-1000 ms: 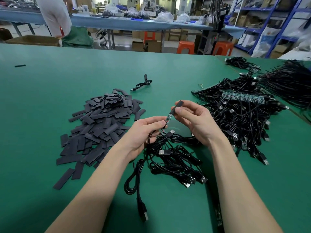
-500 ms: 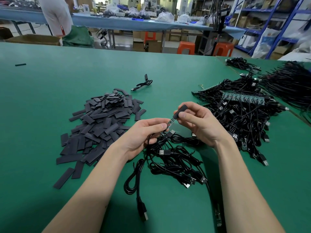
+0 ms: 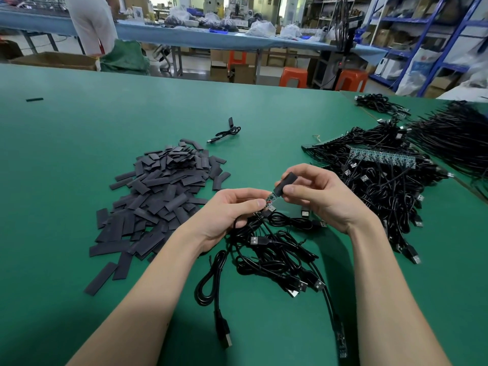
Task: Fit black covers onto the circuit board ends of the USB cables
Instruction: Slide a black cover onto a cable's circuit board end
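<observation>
Green matting covers the counter (image 3: pixel 79 154) in front of me, with shelving and another bench far behind.

From the head camera, the only view, everything comes down to the small gap between my two hands. My left hand (image 3: pixel 232 212) pinches the cable (image 3: pixel 266 231) just below its circuit board (image 3: pixel 272 198), fingers curled round the wire so the bare board sticks up and to the right. My right hand (image 3: pixel 322 196) pinches the cover (image 3: pixel 286 182) between thumb and forefinger. The cover lies on the same slanted line as the board, its long axis running from lower left to upper right, and its lower mouth is already over the board's tip. Green board still shows between the mouth and my left fingertips, so I judge the sleeve is only partly on.

The coming move, as I see it, is a slide along that shared axis: cover down and left, toward my left fingers. My right hand does the travelling; the left only steadies. If the two axes drift apart, the board edge may catch inside the sleeve.

Spare covers (image 3: pixel 163 196) are heaped to my left, well apart from my hands. More cables (image 3: pixel 383 186) are piled to my right, and a loose tangle lies just below my wrists.
</observation>
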### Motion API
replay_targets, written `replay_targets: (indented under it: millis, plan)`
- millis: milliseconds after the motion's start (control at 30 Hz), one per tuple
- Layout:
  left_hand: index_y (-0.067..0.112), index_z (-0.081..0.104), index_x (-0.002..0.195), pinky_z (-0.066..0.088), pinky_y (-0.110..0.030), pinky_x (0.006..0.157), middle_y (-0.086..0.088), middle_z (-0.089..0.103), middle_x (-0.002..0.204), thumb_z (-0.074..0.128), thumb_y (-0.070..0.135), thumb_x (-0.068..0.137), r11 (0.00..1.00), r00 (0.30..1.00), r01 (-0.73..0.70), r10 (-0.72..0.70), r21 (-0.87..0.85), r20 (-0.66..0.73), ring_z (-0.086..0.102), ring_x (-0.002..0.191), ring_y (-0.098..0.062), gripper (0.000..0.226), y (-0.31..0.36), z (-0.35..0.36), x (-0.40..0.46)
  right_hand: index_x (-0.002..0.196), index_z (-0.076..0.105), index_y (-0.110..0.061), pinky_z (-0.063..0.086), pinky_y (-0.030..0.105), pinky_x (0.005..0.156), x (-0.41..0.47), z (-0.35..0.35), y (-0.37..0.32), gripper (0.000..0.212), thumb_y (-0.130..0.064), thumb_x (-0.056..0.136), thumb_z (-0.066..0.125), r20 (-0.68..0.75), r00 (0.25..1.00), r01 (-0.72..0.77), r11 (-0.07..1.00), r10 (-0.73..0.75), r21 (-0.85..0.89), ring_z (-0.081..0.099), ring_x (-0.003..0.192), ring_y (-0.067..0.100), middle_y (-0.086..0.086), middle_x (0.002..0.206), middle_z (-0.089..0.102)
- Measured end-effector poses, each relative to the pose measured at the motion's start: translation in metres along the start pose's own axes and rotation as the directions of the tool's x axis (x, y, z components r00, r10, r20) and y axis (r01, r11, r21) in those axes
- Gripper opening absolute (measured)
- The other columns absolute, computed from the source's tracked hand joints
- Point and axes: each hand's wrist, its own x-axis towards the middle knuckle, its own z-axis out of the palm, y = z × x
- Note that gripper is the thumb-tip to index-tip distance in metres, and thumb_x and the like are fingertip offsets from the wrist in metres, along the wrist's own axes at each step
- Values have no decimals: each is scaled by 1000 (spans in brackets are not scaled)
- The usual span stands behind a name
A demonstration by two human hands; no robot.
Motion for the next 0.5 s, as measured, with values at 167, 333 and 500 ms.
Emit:
replay_targets:
  millis: [167,333,500]
  plan:
    - [13,76,104,26,-12,45,5,65,73,65,6,92,1000,1000,-2,3,-27,4,36,52,-2,18,0,0,0,90,73,-19,57,24,81,0,0,2,19,-5,78,73,28,999,-16,1000,16,22,72,91,17,11,98,75]
    - [15,64,111,29,-13,45,5,63,74,70,14,88,1000,999,-23,23,-20,39,33,53,-6,24,3,-2,-1,91,73,-15,57,25,80,4,7,9,17,-5,79,73,69,995,-75,995,70,61,71,84,18,13,93,74]
    - [16,59,104,32,-15,46,6,65,74,72,16,90,999,999,-49,49,1,-14,36,56,-8,18,8,0,0,88,71,-11,57,20,75,8,10,10,12,-4,79,71,5,997,-77,984,77,163,71,80,14,11,88,75]
